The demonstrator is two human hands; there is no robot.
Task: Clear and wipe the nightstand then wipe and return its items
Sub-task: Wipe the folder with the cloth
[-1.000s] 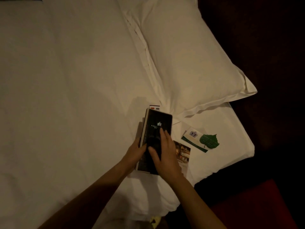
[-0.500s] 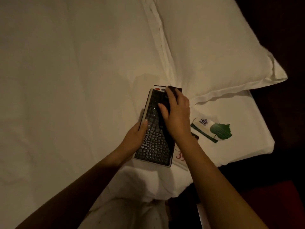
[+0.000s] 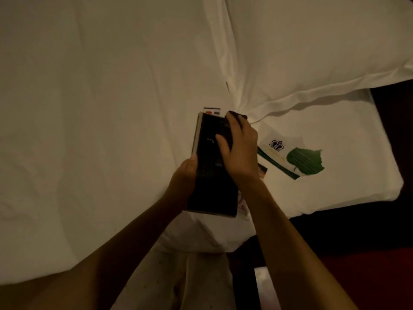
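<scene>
Left hand (image 3: 185,173) clamps the dark folder (image 3: 212,193) by its edge; right hand (image 3: 241,151) curls its fingers round a cloth (image 3: 234,116) on the cover. A hard stroke could twist the folder free.

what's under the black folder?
A white device with red and grey buttons pokes out past the black folder at its top edge; a photo card corner shows at right. Everything else beneath is covered.
</scene>
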